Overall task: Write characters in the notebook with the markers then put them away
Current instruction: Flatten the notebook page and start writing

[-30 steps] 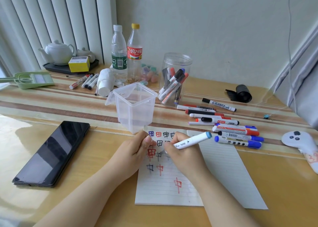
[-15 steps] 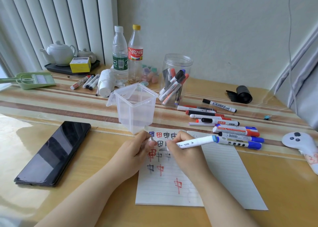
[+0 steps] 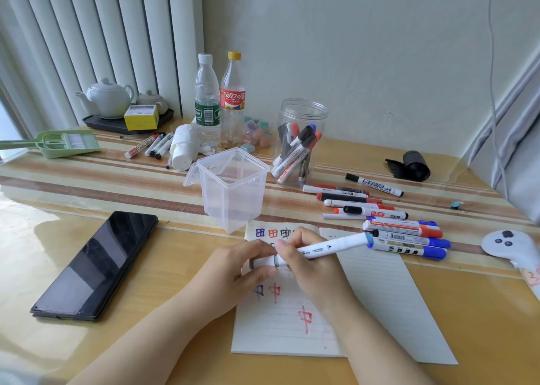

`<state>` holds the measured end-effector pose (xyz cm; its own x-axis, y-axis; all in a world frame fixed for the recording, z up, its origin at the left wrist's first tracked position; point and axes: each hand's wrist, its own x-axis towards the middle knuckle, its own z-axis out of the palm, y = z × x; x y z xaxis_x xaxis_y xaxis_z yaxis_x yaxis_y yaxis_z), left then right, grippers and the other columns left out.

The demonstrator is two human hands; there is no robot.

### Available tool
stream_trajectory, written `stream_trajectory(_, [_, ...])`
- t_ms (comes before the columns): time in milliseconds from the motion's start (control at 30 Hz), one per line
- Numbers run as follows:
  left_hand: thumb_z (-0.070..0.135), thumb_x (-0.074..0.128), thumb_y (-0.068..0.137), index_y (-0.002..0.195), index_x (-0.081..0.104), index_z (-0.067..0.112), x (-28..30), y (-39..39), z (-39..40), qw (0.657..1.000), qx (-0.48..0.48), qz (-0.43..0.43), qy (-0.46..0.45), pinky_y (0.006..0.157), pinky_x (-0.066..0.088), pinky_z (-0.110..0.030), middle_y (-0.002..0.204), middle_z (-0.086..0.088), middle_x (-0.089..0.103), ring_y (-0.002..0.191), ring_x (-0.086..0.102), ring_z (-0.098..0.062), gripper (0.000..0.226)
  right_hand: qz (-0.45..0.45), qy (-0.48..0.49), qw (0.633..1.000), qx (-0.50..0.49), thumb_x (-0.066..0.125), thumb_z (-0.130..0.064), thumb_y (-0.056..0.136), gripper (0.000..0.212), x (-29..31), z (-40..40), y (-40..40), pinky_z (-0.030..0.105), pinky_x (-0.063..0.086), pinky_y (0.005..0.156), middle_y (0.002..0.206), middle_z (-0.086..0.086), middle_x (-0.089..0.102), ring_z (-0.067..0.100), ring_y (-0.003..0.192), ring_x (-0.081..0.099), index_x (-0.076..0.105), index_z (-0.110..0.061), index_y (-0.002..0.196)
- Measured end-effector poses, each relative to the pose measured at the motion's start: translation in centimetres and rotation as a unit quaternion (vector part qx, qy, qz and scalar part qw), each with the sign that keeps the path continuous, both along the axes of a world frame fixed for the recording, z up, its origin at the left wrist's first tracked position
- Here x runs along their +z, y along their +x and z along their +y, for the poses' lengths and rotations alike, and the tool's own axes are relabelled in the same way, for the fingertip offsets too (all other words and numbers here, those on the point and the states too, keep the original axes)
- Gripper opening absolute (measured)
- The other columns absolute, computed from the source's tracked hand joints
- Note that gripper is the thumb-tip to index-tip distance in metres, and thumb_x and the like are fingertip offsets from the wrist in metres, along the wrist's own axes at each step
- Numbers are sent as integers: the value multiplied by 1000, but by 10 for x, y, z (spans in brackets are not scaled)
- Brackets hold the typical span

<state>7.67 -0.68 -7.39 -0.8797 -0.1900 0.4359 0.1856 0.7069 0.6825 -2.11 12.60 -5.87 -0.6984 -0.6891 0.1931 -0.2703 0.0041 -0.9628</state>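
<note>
White marker [image 3: 321,249] now lies level above the notebook [image 3: 280,332], lifted off the page since a moment ago; my right hand [image 3: 309,265] grips its barrel, my left hand [image 3: 233,270] pinches the cap [image 3: 264,263] onto its tip, so putting away comes next.

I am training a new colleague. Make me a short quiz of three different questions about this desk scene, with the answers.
1. True or false: the square clear container holds markers.
2. Which hand grips the barrel of the white marker? A) left hand B) right hand
3. Fill in: the black phone lies to the ___ of the notebook.

Key: 1. false: it is empty; the markers stand in the round jar. 2. B, the right hand; the left hand holds the cap end. 3. left.
</note>
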Motion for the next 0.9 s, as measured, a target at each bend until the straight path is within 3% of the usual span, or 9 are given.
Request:
stream_trajectory(100, [44, 61, 80, 95, 63, 19, 2, -1, 8, 1000, -9, 17, 7, 53, 35, -8, 62, 20, 55, 54, 51, -3, 29, -51, -6, 999, 1, 37, -58, 69, 46, 0, -1, 1, 17, 31, 53, 62, -4, 38, 2, 52, 35, 60, -18, 74])
stream_trajectory(200, [31, 60, 83, 86, 58, 15, 3, -2, 12, 1000, -11, 16, 1, 52, 34, -5, 63, 27, 54, 52, 52, 1, 17, -46, -4, 999, 0, 30, -55, 70, 52, 0, -2, 2, 15, 31, 54, 71, 2, 34, 3, 55, 33, 67, -26, 92])
stream_trajectory(333, [31, 57, 85, 83, 46, 25, 6, -3, 15, 997, -11, 40, -58, 53, 29, 0, 59, 28, 44, 53, 46, 12, 12, -77, 6, 997, -4, 27, -43, 77, 51, -1, -5, 5, 19, 34, 61, 72, 0, 36, 6, 61, 38, 73, -25, 88])
stream_trajectory(433, [29, 50, 85, 86, 45, 24, 8, -4, 18, 994, -17, 47, -95, 53, 26, 3, 72, 15, 47, 61, 45, 6, 8, -111, -12, 994, 2, 30, -45, 74, 52, -5, -6, 4, 18, 42, 64, 77, 7, 51, 11, 73, 51, 75, -21, 87])
stream_trajectory(500, [31, 50, 85, 87, 51, 18, 7, -5, 19, 994, -7, 50, -101, 52, 27, 0, 71, 9, 52, 60, 46, -3, 13, -120, -15, 993, 8, 31, -46, 72, 54, -9, -7, 2, 28, 52, 78, 92, 12, 68, 19, 92, 61, 74, -20, 89])
stream_trajectory(567, [34, 48, 86, 88, 59, 10, 7, -5, 19, 992, 8, 46, -116, 48, 28, -7, 64, 9, 58, 59, 48, -11, 27, -134, -13, 991, 8, 28, -40, 76, 53, -11, -7, 2, 41, 50, 91, 98, 10, 71, 24, 104, 62, 74, -17, 90])
stream_trajectory(700, [35, 47, 88, 99, 53, 13, 7, -5, 17, 990, -16, 43, -136, 51, 32, -9, 87, 6, 61, 61, 53, -15, 25, -119, 9, 993, 0, 29, -45, 74, 52, -11, -6, 5, 18, 46, 72, 94, 3, 71, 12, 93, 63, 72, -19, 89])
stream_trajectory(833, [42, 36, 87, 104, 50, 11, 4, -3, 15, 995, -23, -14, -97, 54, 38, -28, 75, 0, 65, 60, 54, -19, 38, -87, 44, 995, 26, 40, -54, 72, 46, -3, -9, 6, 24, 48, 70, 75, -9, 62, 9, 79, 60, 60, -19, 94])
stream_trajectory(900, [42, 32, 86, 114, 49, 19, 11, -1, 16, 996, -18, -13, -90, 56, 44, -29, 72, 12, 60, 61, 55, -14, 40, -98, 34, 992, 66, 49, -50, 72, 50, 3, -10, 10, 22, 48, 68, 71, -4, 63, 7, 71, 59, 53, -10, 101])
